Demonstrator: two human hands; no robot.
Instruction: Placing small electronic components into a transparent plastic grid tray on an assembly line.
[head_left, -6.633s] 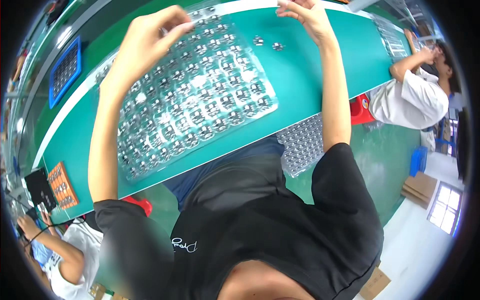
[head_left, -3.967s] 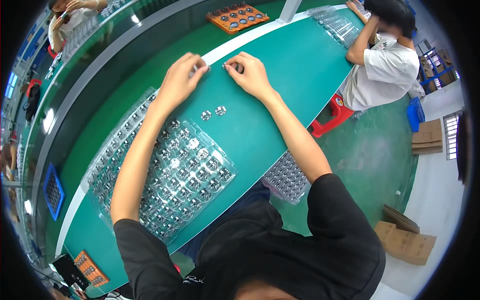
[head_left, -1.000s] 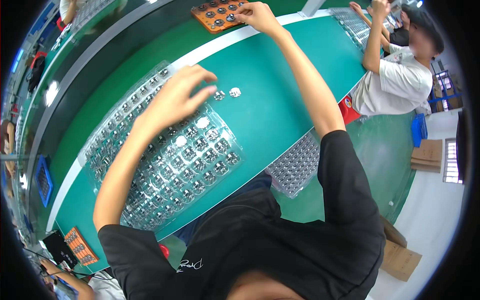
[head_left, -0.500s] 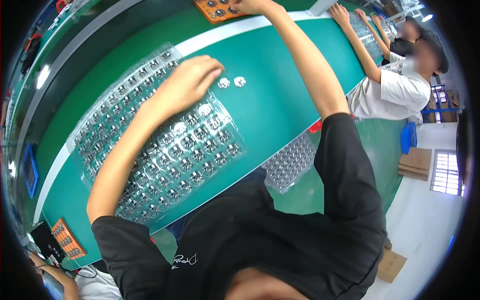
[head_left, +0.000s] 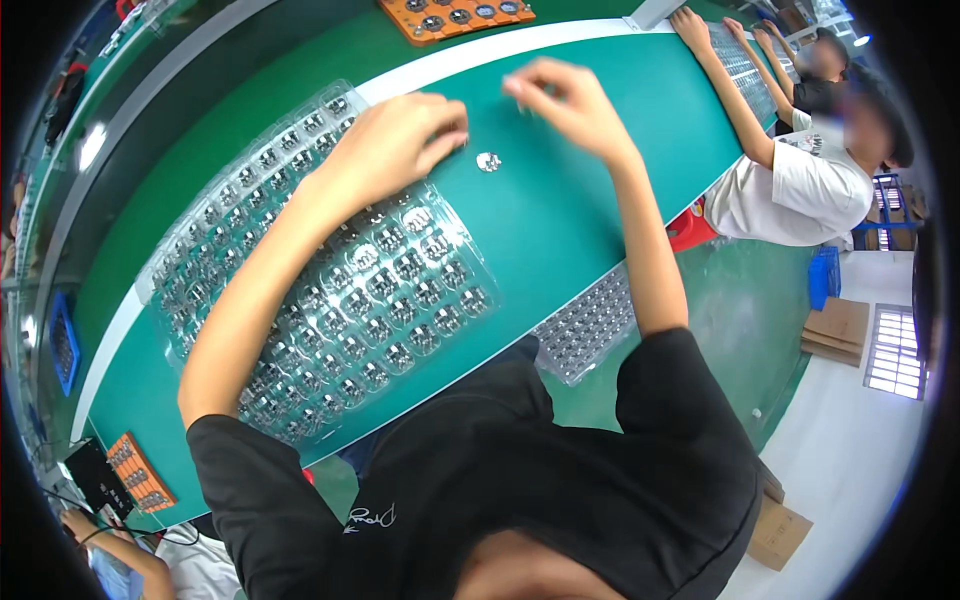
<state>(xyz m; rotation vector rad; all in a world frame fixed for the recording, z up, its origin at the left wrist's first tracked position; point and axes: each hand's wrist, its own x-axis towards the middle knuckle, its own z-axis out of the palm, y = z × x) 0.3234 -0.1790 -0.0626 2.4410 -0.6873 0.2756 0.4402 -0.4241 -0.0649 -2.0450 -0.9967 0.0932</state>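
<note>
My left hand (head_left: pixel 405 140) is above the far right part of a clear plastic tray (head_left: pixel 478 262), thumb and forefinger pinched together. Whatever those fingertips hold is too small to make out. Small round silver-and-black metal parts (head_left: pixel 427 292) fill many of the tray's pockets. One loose silver part (head_left: pixel 488 162) lies on the green table mat, just right of my left fingertips. Above the mat, beyond that part, my right hand (head_left: pixel 570 105) is bent with curled fingers. Motion smears its fingertips, so whether it holds anything is unclear.
An orange fixture (head_left: pixel 425 32) with round parts in it stands beyond the white strip (head_left: pixel 480 52). Another orange fixture (head_left: pixel 140 475) lies at the table's left end. A second parts tray (head_left: pixel 588 330) is below the near edge. Co-workers sit at the right (head_left: pixel 815 185).
My right hand has come back from the orange fixture to above the mat. One of two loose parts no longer shows on the mat. My left hand has shifted slightly right.
</note>
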